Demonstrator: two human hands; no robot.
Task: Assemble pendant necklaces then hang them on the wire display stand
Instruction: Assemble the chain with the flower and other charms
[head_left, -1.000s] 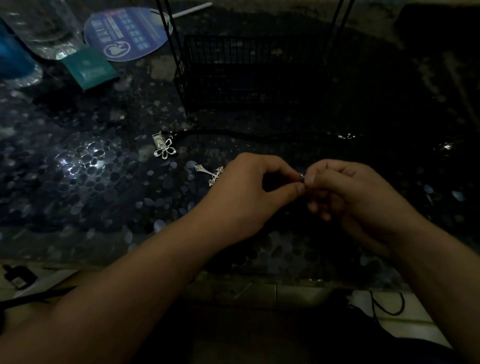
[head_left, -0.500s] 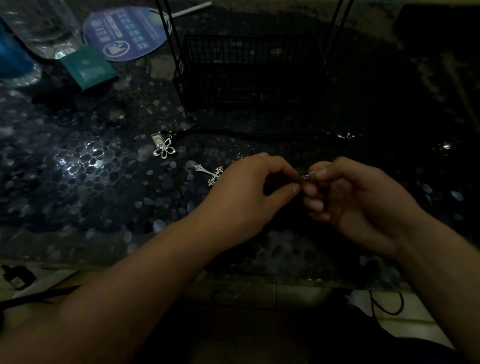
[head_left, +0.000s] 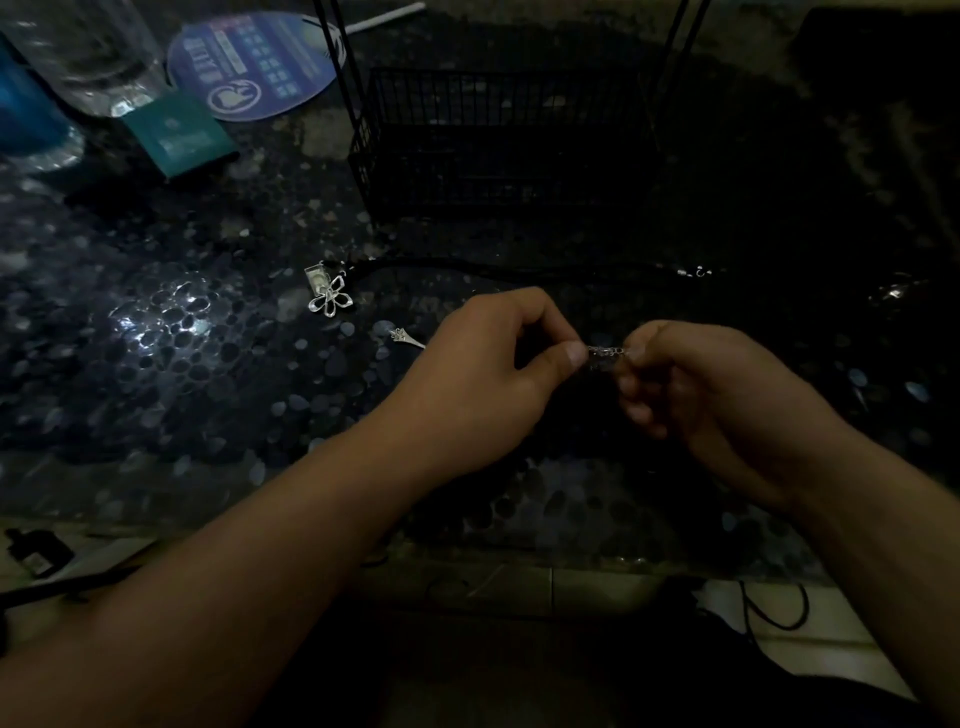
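Observation:
My left hand and my right hand meet over the dark pebble-patterned table, and both pinch a small silver chain piece stretched between thumb and fingertips. A silver flower pendant on a black cord lies to the left. The tip of a silver cross pendant shows beside my left hand, the rest hidden behind it. The black wire display stand with its basket base stands behind.
At the back left are a clear plastic bottle, a blue container, a teal box and a round blue fan. A small silver clasp lies at the right. The table's front edge runs below my forearms.
My hands have drawn slightly apart, and a short silver chain piece now shows between them. My left hand covers more of the cross pendant.

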